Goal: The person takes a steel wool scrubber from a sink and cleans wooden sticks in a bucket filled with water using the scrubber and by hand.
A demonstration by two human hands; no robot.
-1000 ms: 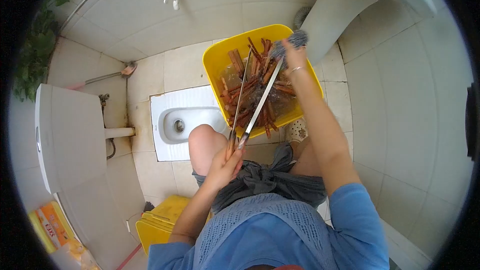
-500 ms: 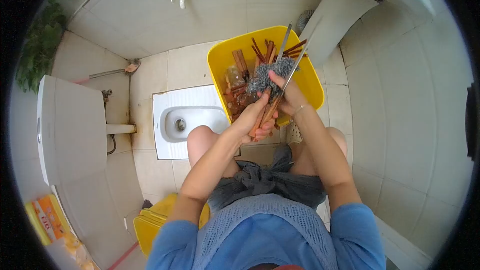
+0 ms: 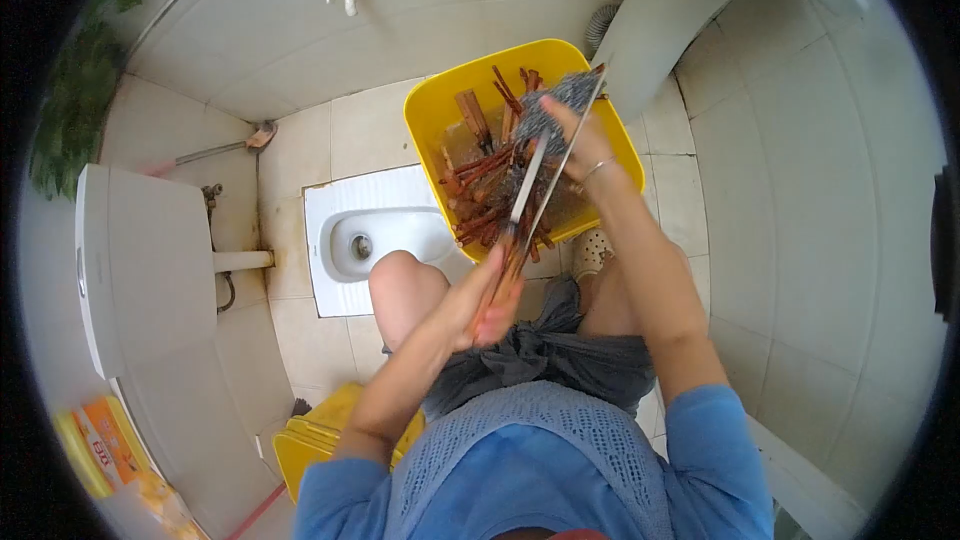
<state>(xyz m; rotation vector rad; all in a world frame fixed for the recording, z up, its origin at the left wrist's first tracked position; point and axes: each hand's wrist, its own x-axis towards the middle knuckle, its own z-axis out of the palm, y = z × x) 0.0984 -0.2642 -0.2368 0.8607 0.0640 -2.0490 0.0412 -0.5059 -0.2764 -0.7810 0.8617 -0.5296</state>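
head view: gray scrubber [image 3: 568, 102] in right hand [image 3: 588, 145], beyond left [image 3: 487, 302].

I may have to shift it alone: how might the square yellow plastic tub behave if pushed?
The tub would probably feel heavy for its size, as it holds many brown wooden sticks and what looks like water. That liquid would likely slosh at a sudden push. Sticks poking over its near edge might jostle loose.

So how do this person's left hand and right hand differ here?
The bare left hand clasps long metal sticks with brown handles near the lap; the bare right hand holds a shaggy grey wad over the yellow plastic tub. The right hand's wrist wears a thin bracelet; the left hand's shows none. Both hold something.
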